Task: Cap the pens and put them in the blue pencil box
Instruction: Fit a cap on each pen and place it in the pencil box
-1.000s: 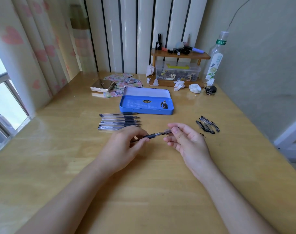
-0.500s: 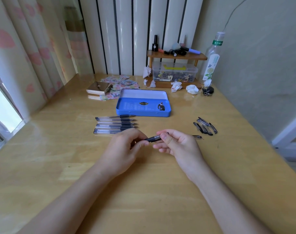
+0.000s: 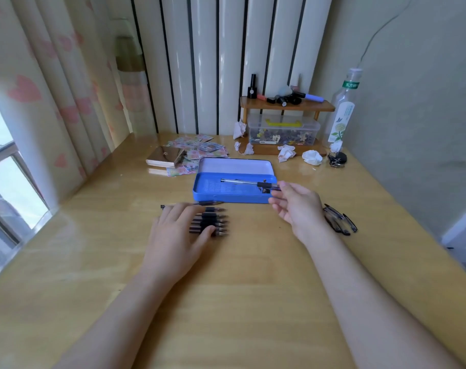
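Note:
The open blue pencil box lies in the middle of the wooden desk, its lid flat behind it. My right hand pinches the cap end of a capped pen, which hangs level over the box's tray, pointing left. My left hand rests flat, fingers spread, on a row of several uncapped pens just in front of the box; their barrels are hidden under my fingers and only the tips show. Several loose black caps lie to the right, partly behind my right wrist.
At the back stand a small wooden shelf, a clear plastic container and a bottle. Crumpled tissues and keys lie near them. A brown case on colourful paper notes lies left of the box.
The cap went onto the pen held between both hands. My right hand then carried the pen up over the blue box, and my left hand let go and moved onto the row of uncapped pens.

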